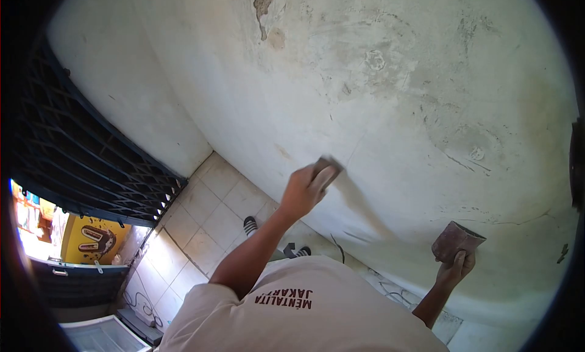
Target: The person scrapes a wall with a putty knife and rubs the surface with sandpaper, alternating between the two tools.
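My left hand [303,190] is closed around a small dark block or folded pad [331,168] against the pale wall [365,120]; motion blurs the pad, so its exact kind is unclear. To the right and lower in the view, my right hand [456,270] grips a reddish-brown, curved sheet [454,241] that looks like sandpaper, held close to the wall. Grey patches, scuffs and chipped plaster [262,7] mark the wall above my hands.
A dark folding metal gate [91,145] stands at the left. Below are floor tiles [204,196], my sandalled feet and loose cables [143,306]. A yellow panel [94,239] shows beyond the gate, and a glass-topped case [103,335] sits at the lower left.
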A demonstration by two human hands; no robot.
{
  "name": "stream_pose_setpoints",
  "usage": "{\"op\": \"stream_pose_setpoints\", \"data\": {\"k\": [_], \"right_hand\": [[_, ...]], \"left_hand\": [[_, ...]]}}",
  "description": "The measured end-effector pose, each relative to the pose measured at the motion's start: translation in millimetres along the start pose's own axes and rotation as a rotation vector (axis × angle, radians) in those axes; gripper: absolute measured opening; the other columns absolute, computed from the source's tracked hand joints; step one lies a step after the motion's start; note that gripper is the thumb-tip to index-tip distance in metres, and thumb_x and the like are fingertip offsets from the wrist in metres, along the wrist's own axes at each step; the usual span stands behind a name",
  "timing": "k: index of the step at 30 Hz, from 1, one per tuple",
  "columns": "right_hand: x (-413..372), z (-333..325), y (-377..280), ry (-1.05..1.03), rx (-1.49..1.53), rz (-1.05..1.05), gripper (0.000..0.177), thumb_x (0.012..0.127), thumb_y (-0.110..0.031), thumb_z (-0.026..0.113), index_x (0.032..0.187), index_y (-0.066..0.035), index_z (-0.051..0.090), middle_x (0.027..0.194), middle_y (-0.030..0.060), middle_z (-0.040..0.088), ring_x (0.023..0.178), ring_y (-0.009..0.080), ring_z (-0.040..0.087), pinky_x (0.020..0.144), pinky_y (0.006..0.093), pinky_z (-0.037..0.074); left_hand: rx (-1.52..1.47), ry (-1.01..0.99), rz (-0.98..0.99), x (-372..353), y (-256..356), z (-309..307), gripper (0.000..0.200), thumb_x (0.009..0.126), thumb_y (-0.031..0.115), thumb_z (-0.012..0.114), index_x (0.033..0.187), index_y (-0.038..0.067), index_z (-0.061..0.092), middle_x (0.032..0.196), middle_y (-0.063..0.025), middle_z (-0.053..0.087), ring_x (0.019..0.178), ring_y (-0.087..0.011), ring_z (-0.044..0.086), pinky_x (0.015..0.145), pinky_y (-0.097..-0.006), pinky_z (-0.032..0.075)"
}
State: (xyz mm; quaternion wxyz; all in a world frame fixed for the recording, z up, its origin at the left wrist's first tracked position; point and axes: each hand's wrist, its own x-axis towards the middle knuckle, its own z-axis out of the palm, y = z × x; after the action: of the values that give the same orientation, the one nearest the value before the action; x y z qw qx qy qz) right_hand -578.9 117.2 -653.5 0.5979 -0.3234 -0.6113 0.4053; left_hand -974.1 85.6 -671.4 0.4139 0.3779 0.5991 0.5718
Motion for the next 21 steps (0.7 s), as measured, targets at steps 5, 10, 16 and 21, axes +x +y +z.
{"op": "stream_pose_setpoints", "data": {"k": [5,10,16,21], "right_hand": [[0,3,0,0.139,-0.083,0.016,0.041,0.087,-0.039,0.068,0.092,0.000,0.056,0.086,0.0033,0.058,0.074,0.0116,0.058,0.058,0.0279,0.050],[-6,-25,20,0.122,-0.057,0.058,0.041,0.086,-0.038,0.071,0.094,0.000,0.057,0.093,0.0033,0.060,0.091,0.0119,0.056,0.083,0.0305,0.046],[-8,-33,21,0.080,-0.051,0.097,0.044,0.084,-0.042,0.072,0.091,0.000,0.058,0.091,0.0027,0.060,0.087,0.0114,0.056,0.079,0.0297,0.046],[-7,-29,33,0.103,-0.081,-0.058,0.039,0.089,-0.036,0.067,0.098,0.001,0.057,0.090,0.0061,0.060,0.074,0.0136,0.059,0.054,0.0280,0.047]], "left_hand": [[0.062,0.012,-0.039,0,12,-5,0.038,0.096,0.031,0.056,0.077,-0.002,0.056,0.053,-0.0034,0.049,0.047,-0.0091,0.045,0.044,-0.0268,0.037],[0.005,0.023,-0.122,-7,-3,-3,0.039,0.096,0.032,0.056,0.075,-0.001,0.053,0.054,-0.0013,0.048,0.046,-0.0075,0.044,0.043,-0.0255,0.036],[0.013,-0.026,-0.075,-3,8,2,0.041,0.096,0.033,0.057,0.075,-0.002,0.054,0.053,-0.0013,0.048,0.046,-0.0075,0.045,0.043,-0.0260,0.036],[0.013,0.036,-0.190,-13,-2,-4,0.040,0.095,0.033,0.058,0.075,-0.001,0.055,0.052,-0.0017,0.048,0.044,-0.0076,0.045,0.042,-0.0251,0.035]]}}
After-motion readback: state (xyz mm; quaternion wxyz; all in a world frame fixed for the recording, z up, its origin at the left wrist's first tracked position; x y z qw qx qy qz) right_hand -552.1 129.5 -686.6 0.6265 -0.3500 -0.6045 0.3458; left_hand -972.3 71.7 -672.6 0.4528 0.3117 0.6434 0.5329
